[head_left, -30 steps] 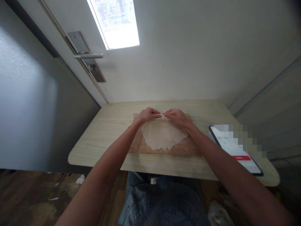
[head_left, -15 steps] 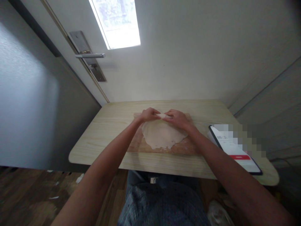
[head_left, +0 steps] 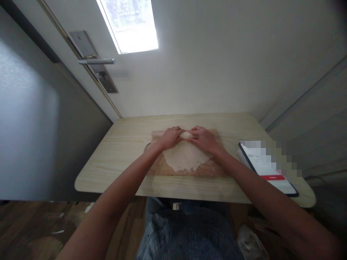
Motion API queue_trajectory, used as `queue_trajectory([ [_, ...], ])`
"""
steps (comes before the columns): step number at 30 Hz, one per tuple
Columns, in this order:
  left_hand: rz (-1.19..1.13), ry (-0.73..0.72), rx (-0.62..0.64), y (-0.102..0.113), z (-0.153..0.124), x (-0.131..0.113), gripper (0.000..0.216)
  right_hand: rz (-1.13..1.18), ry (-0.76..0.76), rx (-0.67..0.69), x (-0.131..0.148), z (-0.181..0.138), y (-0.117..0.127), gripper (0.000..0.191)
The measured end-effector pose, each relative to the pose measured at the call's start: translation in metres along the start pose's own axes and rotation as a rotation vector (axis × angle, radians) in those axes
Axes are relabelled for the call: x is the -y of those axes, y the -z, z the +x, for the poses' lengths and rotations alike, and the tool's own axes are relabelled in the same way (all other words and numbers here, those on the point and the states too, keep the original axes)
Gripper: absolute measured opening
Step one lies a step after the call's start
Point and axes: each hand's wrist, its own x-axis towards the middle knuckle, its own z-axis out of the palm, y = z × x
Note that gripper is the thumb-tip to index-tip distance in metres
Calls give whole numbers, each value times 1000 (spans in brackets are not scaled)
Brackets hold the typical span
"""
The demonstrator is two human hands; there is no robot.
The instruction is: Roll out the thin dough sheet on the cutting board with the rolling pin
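A thin pale sheet of dough [head_left: 187, 155] with a ragged near edge lies on a wooden board [head_left: 162, 169]. Its far edge is a thick roll between my hands; whether a rolling pin is inside I cannot tell. My left hand [head_left: 171, 138] is closed over the left part of this roll, fingers curled. On the right part, my right hand [head_left: 202, 138] grips in the same way, thumb on the near side. A short stretch of the pale roll shows between the fingertips of both hands.
The board rests on a light wood table [head_left: 114, 159] against a door [head_left: 206, 72] with a metal handle [head_left: 97, 61]. A phone [head_left: 267, 169] with a lit screen lies at the table's right end. A dark curved loop [head_left: 146, 146] shows at the board's left edge.
Both hands have shifted slightly over the rolled edge, the left one a little nearer me and flatter. The camera view has moved a little.
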Motion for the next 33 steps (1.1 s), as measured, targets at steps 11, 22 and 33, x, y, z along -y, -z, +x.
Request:
queue_trajectory([
  [11, 2, -18, -35, -1, -8, -4, 38, -76, -8, 40, 11, -10, 2, 34],
  [22, -50, -31, -8, 4, -5, -1, 32, -70, 11, -103, 14, -20, -6, 28],
  [33, -81, 5, -227, -12, -26, -13, 32, -186, -70, -9, 24, 11, 13, 37],
])
